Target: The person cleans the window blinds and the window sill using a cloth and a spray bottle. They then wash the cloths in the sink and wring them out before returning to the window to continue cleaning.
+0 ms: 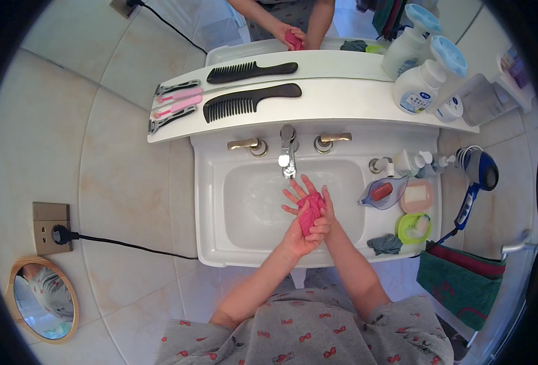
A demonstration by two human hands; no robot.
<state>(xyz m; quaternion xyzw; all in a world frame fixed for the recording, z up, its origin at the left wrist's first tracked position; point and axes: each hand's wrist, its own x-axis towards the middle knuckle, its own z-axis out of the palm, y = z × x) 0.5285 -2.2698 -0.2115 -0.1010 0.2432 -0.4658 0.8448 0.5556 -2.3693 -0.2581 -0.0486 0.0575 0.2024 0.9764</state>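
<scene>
Over the white washbasin, my left hand closes around a bunched pink cloth, its fingers wrapped over the lower right side. My right hand is palm up with its fingers spread towards the faucet. The cloth rests against its palm, which is mostly hidden. A chrome faucet stands just above the fingertips, between two lever handles. No running water can be made out.
Right rim: red soap in a translucent dish, pink soap dish, green dish, grey-green cloth, pump bottles. Behind, a white shelf holds a black comb, razor and foam bottle. A blue hair dryer hangs right.
</scene>
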